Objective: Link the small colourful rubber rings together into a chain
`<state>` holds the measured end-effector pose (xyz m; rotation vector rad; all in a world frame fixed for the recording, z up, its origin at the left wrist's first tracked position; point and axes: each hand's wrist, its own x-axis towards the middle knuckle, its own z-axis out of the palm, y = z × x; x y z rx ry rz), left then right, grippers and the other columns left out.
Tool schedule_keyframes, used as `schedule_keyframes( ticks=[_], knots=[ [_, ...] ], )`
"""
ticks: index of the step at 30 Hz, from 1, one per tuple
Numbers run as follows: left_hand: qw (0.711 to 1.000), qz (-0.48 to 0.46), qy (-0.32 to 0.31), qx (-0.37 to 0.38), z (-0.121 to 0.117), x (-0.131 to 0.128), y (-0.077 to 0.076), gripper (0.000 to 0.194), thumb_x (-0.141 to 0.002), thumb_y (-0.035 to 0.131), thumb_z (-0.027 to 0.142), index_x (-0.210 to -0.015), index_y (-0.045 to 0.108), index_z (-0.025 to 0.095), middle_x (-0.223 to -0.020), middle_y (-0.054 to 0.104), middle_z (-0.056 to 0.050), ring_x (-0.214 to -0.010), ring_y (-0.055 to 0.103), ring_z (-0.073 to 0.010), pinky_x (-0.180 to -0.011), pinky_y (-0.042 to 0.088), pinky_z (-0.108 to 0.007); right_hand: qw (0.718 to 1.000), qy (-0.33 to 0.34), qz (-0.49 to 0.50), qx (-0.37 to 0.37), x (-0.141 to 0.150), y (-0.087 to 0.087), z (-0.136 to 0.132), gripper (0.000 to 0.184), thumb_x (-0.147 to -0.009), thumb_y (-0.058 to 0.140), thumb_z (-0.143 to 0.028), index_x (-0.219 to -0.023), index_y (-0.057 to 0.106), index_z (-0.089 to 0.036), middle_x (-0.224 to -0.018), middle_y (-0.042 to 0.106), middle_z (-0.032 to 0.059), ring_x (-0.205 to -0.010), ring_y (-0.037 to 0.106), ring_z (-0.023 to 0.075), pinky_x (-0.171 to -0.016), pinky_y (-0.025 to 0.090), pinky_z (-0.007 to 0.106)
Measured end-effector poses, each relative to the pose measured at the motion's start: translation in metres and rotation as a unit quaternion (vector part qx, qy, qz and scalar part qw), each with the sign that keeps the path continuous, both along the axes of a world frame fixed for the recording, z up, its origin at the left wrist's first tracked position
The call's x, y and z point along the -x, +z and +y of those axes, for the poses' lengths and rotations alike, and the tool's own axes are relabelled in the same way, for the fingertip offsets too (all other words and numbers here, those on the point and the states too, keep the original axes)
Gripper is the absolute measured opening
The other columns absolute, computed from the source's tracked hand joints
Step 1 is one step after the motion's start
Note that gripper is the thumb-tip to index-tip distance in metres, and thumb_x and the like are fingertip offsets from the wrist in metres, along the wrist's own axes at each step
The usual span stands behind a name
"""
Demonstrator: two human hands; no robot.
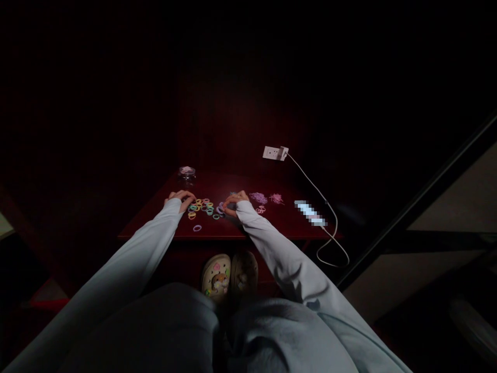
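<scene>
On a small dark red table lies a scatter of several small coloured elastic bands. My left hand rests at the left edge of the scatter, fingers curled down onto the table. At the right edge of the scatter, my right hand is also curled, fingertips close to a purple band. The scene is very dim, so what either hand holds is unclear. Both arms wear pale blue sleeves.
A small glass jar stands at the table's back left. Purple and pink band piles lie to the right. A phone is wired to a wall socket. Clogs are under the table.
</scene>
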<state>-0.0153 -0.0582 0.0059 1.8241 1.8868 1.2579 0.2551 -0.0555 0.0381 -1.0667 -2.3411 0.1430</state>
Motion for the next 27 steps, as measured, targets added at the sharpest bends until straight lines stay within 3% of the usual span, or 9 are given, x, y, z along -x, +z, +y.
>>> schedule_keyframes(
  ticks=[3, 7, 11, 15, 19, 24, 27],
  knots=[
    [1.0, -0.003, -0.021, 0.007, 0.004, 0.005, -0.002, 0.014, -0.087, 0.062, 0.035, -0.085, 0.076, 0.032, -0.109, 0.077, 0.0, -0.116, 0.057, -0.031, -0.111, 0.038, -0.048, 0.994, -0.098, 0.044, 0.002, -0.058, 0.0, 0.003, 0.015, -0.092, 0.075, -0.034, -0.088, 0.079, -0.02, -0.104, 0.077, 0.0059, -0.109, 0.056, 0.0229, -0.102, 0.038, 0.037],
    [1.0, -0.009, -0.005, 0.013, 0.004, 0.004, -0.001, 0.015, -0.088, 0.061, 0.033, -0.085, 0.076, 0.031, -0.108, 0.077, -0.002, -0.117, 0.058, -0.032, -0.112, 0.037, -0.049, 0.953, -0.291, 0.078, -0.006, -0.143, 0.005, -0.001, 0.023, -0.091, 0.067, -0.039, -0.091, 0.08, -0.02, -0.104, 0.076, 0.0091, -0.111, 0.056, 0.0255, -0.096, 0.043, 0.036],
    [1.0, -0.01, 0.005, 0.009, 0.0, 0.0, 0.001, 0.015, -0.087, 0.061, 0.031, -0.083, 0.075, 0.03, -0.108, 0.077, -0.002, -0.118, 0.058, -0.0325, -0.114, 0.036, -0.051, 0.943, -0.332, 0.001, 0.027, -0.192, 0.007, -0.01, 0.025, -0.089, 0.067, -0.043, -0.086, 0.081, -0.023, -0.096, 0.075, 0.0071, -0.106, 0.058, 0.0254, -0.092, 0.043, 0.035],
    [1.0, -0.009, 0.014, 0.005, -0.002, -0.003, 0.002, 0.016, -0.088, 0.06, 0.031, -0.081, 0.074, 0.03, -0.107, 0.077, -0.002, -0.118, 0.058, -0.0317, -0.114, 0.036, -0.049, 0.94, -0.339, -0.023, 0.039, -0.198, 0.0, -0.015, 0.026, -0.09, 0.066, -0.046, -0.089, 0.082, -0.025, -0.09, 0.074, 0.0068, -0.101, 0.06, 0.0256, -0.085, 0.044, 0.034],
    [0.999, -0.022, 0.025, -0.01, 0.001, -0.003, -0.002, 0.016, -0.087, 0.06, 0.032, -0.079, 0.073, 0.03, -0.106, 0.078, 0.0, -0.116, 0.058, -0.0305, -0.113, 0.037, -0.047, 0.927, -0.374, 0.004, 0.026, -0.19, -0.007, -0.014, 0.029, -0.092, 0.066, -0.049, -0.097, 0.082, -0.026, -0.097, 0.074, 0.0093, -0.097, 0.06, 0.0267, -0.083, 0.044, 0.036],
    [0.999, -0.028, 0.029, -0.028, 0.008, -0.002, -0.008, 0.017, -0.086, 0.059, 0.033, -0.078, 0.074, 0.03, -0.1, 0.078, 0.0, -0.109, 0.059, -0.0284, -0.113, 0.038, -0.046, 0.915, -0.404, -0.004, 0.016, -0.181, -0.002, -0.009, 0.036, -0.094, 0.063, -0.055, -0.103, 0.081, -0.025, -0.099, 0.074, 0.011, -0.105, 0.061, 0.0301, -0.088, 0.043, 0.039],
    [0.999, -0.02, 0.028, -0.019, 0.008, -0.003, -0.007, 0.018, -0.086, 0.058, 0.032, -0.078, 0.074, 0.029, -0.101, 0.078, -0.001, -0.109, 0.059, -0.0286, -0.112, 0.038, -0.046, 0.901, -0.433, -0.017, 0.035, -0.173, 0.002, -0.007, 0.035, -0.097, 0.06, -0.05, -0.105, 0.08, -0.023, -0.102, 0.075, 0.0135, -0.11, 0.06, 0.0321, -0.089, 0.043, 0.04]
  ],
)
